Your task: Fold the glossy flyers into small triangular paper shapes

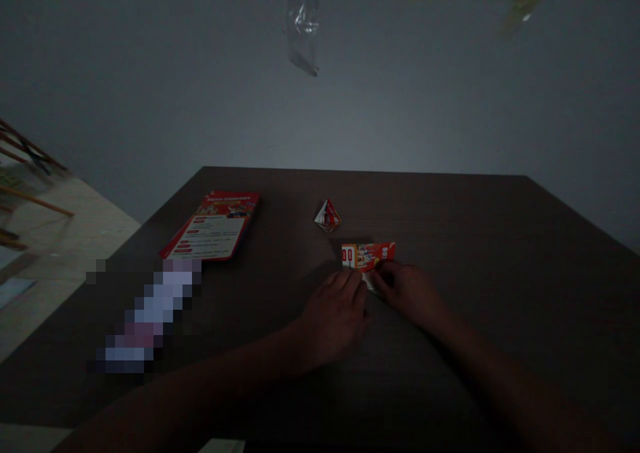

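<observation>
A folded printed paper (369, 256), red, orange and white, lies on the dark table in front of me. My left hand (336, 313) rests over its lower left part, fingers bent and pressed down on it. At its right side, my right hand (407, 290) pinches the paper between thumb and index finger. The lower part of the paper is partly hidden by both hands. Just beyond it stands a small folded paper shape (328, 216) in red and white, pointed at the top and touched by neither hand.
A stack of red and white printed leaflets (215, 230) lies at the table's left. Nearer me is a blurred-out, pixelated oblong object (150, 316). The dark table (475, 233) meets a grey wall (425, 93) behind. Wooden legs (35, 200) stand on the floor at left.
</observation>
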Motion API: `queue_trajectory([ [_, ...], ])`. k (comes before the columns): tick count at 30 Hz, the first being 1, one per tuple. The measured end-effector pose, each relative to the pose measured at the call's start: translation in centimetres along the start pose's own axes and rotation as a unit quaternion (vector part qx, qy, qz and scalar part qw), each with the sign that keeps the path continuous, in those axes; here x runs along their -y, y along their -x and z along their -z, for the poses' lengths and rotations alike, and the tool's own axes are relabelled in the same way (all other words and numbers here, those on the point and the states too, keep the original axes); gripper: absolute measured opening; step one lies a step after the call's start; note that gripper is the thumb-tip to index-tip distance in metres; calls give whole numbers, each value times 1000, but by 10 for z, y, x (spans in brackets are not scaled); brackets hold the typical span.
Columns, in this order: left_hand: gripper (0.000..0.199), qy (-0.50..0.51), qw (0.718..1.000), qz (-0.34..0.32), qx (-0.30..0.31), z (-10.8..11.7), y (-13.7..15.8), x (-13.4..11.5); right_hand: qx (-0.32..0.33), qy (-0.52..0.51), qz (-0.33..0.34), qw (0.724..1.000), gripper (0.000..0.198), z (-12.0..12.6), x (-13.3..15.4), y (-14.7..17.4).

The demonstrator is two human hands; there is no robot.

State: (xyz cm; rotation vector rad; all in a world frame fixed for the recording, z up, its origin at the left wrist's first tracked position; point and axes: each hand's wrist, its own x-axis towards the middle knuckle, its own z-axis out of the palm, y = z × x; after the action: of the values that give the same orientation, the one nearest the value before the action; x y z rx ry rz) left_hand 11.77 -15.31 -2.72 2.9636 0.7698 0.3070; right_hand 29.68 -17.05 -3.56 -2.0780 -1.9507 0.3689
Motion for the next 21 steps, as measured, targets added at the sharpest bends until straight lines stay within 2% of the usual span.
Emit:
queue_trajectory([
  [4, 48, 31, 999, 6, 4, -1, 1, 12, 1, -6, 1, 1000, 29, 2, -3, 0],
  [11, 53, 75, 997, 6, 2, -4, 0, 23, -18, -17, 44, 999, 22, 1, -18, -4],
  [16, 56, 55, 998, 17, -8, -4, -2, 20, -29, -18, 50, 998, 22, 1, -21, -6],
  [21, 57, 27, 1000, 0, -2, -6, -4, 9, -37, -1, 41, 999, 24, 1, -17, -5],
])
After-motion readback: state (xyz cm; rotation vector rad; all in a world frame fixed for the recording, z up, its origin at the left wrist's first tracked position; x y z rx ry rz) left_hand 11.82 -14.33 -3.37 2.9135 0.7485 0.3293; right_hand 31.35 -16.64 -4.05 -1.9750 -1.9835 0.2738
